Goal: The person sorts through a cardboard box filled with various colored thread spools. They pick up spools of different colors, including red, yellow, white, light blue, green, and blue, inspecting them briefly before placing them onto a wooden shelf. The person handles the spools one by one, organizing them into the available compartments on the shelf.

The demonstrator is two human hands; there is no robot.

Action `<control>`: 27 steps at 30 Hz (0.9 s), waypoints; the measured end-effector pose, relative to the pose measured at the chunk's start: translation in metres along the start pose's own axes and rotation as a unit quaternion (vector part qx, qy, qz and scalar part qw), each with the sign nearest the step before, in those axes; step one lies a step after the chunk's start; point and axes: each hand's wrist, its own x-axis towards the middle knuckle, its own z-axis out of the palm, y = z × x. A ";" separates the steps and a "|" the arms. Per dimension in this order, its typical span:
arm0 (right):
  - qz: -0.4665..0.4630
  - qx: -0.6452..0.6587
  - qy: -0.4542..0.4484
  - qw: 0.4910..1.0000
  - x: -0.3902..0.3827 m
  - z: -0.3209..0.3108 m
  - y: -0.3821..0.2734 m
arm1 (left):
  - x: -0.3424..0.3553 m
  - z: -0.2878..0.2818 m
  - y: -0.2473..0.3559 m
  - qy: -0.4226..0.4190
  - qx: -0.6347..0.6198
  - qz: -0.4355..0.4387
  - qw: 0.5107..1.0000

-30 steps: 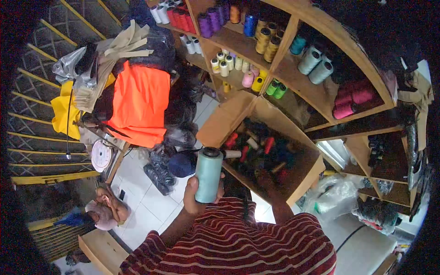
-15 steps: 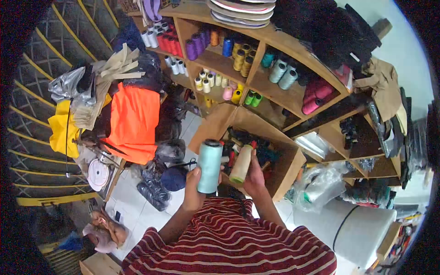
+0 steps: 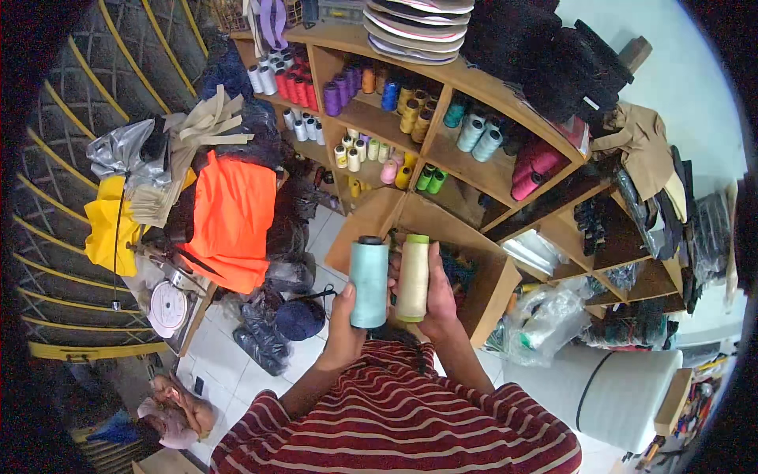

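My left hand (image 3: 343,328) is closed round a large light-blue thread spool (image 3: 369,283) with a black top, held upright in front of my chest. Beside it, my right hand (image 3: 442,304) grips a slimmer cream thread spool (image 3: 412,278) with lime-green ends, also upright. The two spools stand side by side with a narrow gap between them. Behind and under them is an open cardboard box (image 3: 482,304); the spools and my hands hide much of what it holds.
A wooden shelf (image 3: 442,75) ahead holds thread spools in many colours. Orange cloth (image 3: 230,221) hangs at the left, near a white reel (image 3: 168,306). At the right lie clear plastic bags (image 3: 541,320) and a big white roll (image 3: 628,395). Another person (image 3: 178,415) sits lower left.
My right hand has turned the cream spool from a tilt to upright and brought it closer to the light-blue one. The view has shifted slightly.
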 end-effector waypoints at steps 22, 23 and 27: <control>-0.043 0.026 0.175 0.983 -0.011 -0.070 -0.014 | 0.078 0.013 -0.031 -0.131 0.149 0.058 0.978; -0.051 0.013 0.185 0.981 -0.011 -0.078 -0.016 | 0.100 0.017 -0.038 -0.123 0.135 0.011 0.983; -0.028 -0.006 0.254 0.967 -0.019 -0.107 -0.020 | 0.216 0.032 -0.085 -0.170 0.259 0.109 0.945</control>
